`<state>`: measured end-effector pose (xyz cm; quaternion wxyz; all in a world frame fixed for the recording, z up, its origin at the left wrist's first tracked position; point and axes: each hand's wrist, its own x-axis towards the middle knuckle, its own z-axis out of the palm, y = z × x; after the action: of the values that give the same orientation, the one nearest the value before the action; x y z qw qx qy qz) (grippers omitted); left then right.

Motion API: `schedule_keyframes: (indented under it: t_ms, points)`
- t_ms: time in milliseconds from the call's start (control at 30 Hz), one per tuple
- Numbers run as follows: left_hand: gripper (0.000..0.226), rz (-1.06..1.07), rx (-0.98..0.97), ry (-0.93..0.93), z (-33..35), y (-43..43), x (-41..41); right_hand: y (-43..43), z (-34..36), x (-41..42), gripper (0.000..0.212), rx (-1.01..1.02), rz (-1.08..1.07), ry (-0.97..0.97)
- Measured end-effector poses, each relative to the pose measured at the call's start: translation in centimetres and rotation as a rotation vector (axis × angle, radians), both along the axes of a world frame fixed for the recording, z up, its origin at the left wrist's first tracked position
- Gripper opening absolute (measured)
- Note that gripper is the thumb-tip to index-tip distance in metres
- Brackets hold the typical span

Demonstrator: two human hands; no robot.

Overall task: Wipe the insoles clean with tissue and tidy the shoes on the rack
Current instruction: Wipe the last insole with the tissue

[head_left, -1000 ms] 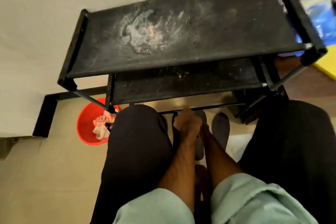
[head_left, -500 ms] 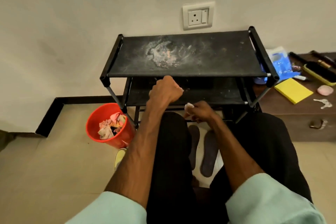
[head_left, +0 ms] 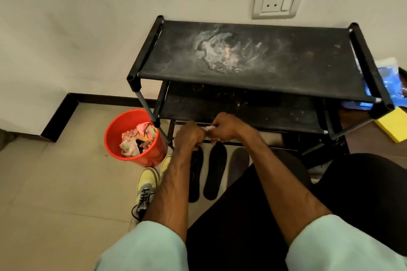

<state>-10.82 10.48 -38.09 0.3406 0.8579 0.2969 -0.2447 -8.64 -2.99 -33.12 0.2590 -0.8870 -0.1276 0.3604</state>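
Observation:
A black fabric shoe rack (head_left: 253,86) stands against the wall, its top shelf smeared with white dust. My left hand (head_left: 189,136) and my right hand (head_left: 224,127) meet in front of the lower shelf, both curled around a small white tissue (head_left: 210,128) between them. Three dark insoles lie on the floor below my hands: a black one (head_left: 196,174), a second black one (head_left: 215,171) and a grey one (head_left: 239,165). A yellow sneaker (head_left: 146,185) with grey laces sits left of my forearm, a second yellow shoe (head_left: 165,164) partly hidden behind it.
A red bucket (head_left: 114,138) filled with crumpled used tissues stands on the tiled floor left of the rack. A low brown cabinet on the right holds a yellow pad (head_left: 394,123) and a blue packet (head_left: 389,77). My black-trousered knees fill the lower frame.
My hands rose from the floor insoles to the rack's lower shelf; the right hand came up holding a tissue. The left hand then moved in to join it.

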Motion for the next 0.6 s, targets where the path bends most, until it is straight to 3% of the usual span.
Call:
schedule_keyframes:
  t_ms: [167,300,500,600]
  points:
    - [0.015,0.139,-0.190,0.211,-7.3,1.2,-1.9,2.8,-4.6,0.7,0.023,-0.139,0.082,0.110]
    - [0.021,0.176,-0.171,0.182,-11.7,1.6,-3.9,4.6,-8.8,0.0,0.019,-0.180,0.089,0.163]
    - [0.043,0.093,0.017,0.146,-17.0,1.9,-5.8,6.5,-16.2,-1.1,0.025,-0.209,-0.245,0.321]
    - [0.044,0.079,0.099,0.125,-18.9,1.7,-6.2,7.2,-19.7,-1.4,0.031,-0.167,-0.475,0.372]
